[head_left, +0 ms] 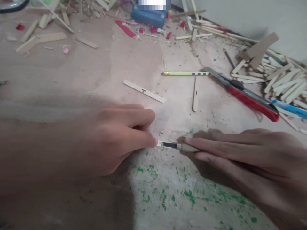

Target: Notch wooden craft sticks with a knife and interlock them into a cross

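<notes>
My left hand (124,137) is closed, its thumb and fingertips pressing a craft stick (159,143) down on the table. Only the stick's short end shows past the fingertips. From the right, my right hand (242,156) grips the pale handle of a small chisel (170,145), whose dark flat blade lies at the exposed end of the stick. Whether the edge cuts into the wood is too small to tell. Beyond my left hand lies a craft stick with a notch cut at its middle (144,91). Another slotted stick (195,95) rests farther right.
A yellow pencil (184,73) and a red-handled utility knife (251,100) lie beyond my right hand. At the right is a heap of craft sticks (287,80). A blue block (150,17), red scraps and loose sticks are at the back. Green paint marks the table (168,198).
</notes>
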{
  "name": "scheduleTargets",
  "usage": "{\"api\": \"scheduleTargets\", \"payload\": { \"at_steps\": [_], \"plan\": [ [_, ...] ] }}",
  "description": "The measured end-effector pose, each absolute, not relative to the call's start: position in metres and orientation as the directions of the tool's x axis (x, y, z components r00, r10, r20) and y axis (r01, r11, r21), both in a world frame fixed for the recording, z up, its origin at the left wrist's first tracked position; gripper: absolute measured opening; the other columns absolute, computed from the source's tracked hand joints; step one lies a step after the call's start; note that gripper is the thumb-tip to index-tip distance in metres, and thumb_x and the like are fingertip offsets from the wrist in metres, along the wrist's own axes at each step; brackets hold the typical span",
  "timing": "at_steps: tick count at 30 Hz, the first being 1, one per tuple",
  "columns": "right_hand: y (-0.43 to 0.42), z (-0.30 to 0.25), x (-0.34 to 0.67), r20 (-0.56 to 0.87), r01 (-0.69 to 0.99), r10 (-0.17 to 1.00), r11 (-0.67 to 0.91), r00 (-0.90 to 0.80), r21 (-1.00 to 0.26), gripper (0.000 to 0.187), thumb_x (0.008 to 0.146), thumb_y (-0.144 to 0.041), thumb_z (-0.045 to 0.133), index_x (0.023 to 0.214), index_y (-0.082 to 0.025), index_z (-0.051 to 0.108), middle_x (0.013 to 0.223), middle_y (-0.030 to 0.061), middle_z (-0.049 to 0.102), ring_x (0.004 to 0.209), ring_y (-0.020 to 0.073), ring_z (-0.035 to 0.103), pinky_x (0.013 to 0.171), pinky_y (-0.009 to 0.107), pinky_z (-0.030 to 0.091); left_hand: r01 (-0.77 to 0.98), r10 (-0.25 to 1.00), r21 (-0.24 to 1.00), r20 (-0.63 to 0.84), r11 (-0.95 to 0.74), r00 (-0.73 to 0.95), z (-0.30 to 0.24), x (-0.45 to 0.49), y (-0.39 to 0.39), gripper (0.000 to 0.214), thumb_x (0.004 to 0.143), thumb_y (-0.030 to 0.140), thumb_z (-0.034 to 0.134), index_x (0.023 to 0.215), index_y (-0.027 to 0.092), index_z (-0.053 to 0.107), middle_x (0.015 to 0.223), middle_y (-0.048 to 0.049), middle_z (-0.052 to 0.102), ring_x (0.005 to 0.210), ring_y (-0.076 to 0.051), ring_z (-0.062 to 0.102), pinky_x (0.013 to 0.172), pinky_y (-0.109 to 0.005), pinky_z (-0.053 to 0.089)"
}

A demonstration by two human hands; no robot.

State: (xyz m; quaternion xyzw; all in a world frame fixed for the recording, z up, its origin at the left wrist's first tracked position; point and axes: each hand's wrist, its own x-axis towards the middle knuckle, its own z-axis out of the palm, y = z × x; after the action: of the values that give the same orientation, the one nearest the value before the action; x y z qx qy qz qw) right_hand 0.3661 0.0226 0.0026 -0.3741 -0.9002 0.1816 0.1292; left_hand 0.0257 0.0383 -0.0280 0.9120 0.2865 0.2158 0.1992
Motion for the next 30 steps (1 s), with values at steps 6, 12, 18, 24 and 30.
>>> {"api": "scheduleTargets", "payload": {
  "at_steps": [6, 12, 18, 24, 30],
  "plan": [
    [0.020, 0.002, 0.360, 0.062, 0.586, 0.734, 0.588, -0.677, -0.558, 0.050, 0.111, -0.021, 0.070, 0.153, -0.047, 0.073, 0.118, -0.0073, 0.091, 0.092, 0.0204, 0.089, 0.060, 0.029, 0.068, 0.473, 0.613, 0.458, 0.225, -0.753, 0.757, -0.023, 0.031, 0.043, 0.025, 0.113, 0.019, 0.058, 0.096, 0.024, 0.076, 0.093, -0.0011, 0.069, 0.088, -0.017, 0.068, 0.081, -0.026, 0.054],
    [0.016, 0.000, 0.366, 0.112, 0.622, 0.713, 0.668, -0.693, -0.409, 0.050, 0.116, -0.027, 0.061, 0.161, -0.047, 0.067, 0.115, -0.0021, 0.090, 0.086, 0.0232, 0.087, 0.053, 0.034, 0.063, 0.512, 0.632, 0.437, 0.189, -0.739, 0.752, -0.019, 0.042, 0.051, 0.012, 0.107, 0.035, 0.067, 0.106, 0.028, 0.076, 0.093, -0.0030, 0.071, 0.097, -0.023, 0.072, 0.087, -0.030, 0.059],
    [0.021, -0.003, 0.332, 0.069, 0.673, 0.716, 0.680, -0.695, -0.291, 0.040, 0.100, -0.064, 0.083, 0.139, -0.054, 0.084, 0.098, 0.0007, 0.087, 0.089, 0.0307, 0.086, 0.055, 0.037, 0.069, 0.497, 0.631, 0.461, 0.198, -0.735, 0.750, -0.022, 0.029, 0.042, 0.023, 0.110, 0.017, 0.060, 0.097, 0.026, 0.077, 0.092, -0.0004, 0.070, 0.086, -0.017, 0.068, 0.080, -0.027, 0.053],
    [0.020, -0.001, 0.325, 0.079, 0.665, 0.713, 0.683, -0.697, -0.302, 0.041, 0.100, -0.066, 0.082, 0.140, -0.054, 0.084, 0.098, 0.0004, 0.087, 0.089, 0.0305, 0.087, 0.055, 0.037, 0.069, 0.465, 0.621, 0.478, 0.245, -0.745, 0.744, -0.020, 0.026, 0.038, 0.041, 0.114, 0.003, 0.049, 0.089, 0.022, 0.076, 0.091, 0.0015, 0.069, 0.080, -0.012, 0.064, 0.075, -0.024, 0.046],
    [0.014, 0.001, 0.359, 0.129, 0.611, 0.717, 0.661, -0.685, -0.436, 0.047, 0.119, -0.035, 0.058, 0.162, -0.052, 0.066, 0.108, -0.0045, 0.090, 0.081, 0.0218, 0.086, 0.053, 0.033, 0.065, 0.485, 0.632, 0.468, 0.231, -0.739, 0.739, -0.019, 0.026, 0.039, 0.042, 0.116, 0.007, 0.050, 0.088, 0.023, 0.077, 0.089, 0.0022, 0.069, 0.078, -0.012, 0.062, 0.073, -0.025, 0.045]
  ]
}}
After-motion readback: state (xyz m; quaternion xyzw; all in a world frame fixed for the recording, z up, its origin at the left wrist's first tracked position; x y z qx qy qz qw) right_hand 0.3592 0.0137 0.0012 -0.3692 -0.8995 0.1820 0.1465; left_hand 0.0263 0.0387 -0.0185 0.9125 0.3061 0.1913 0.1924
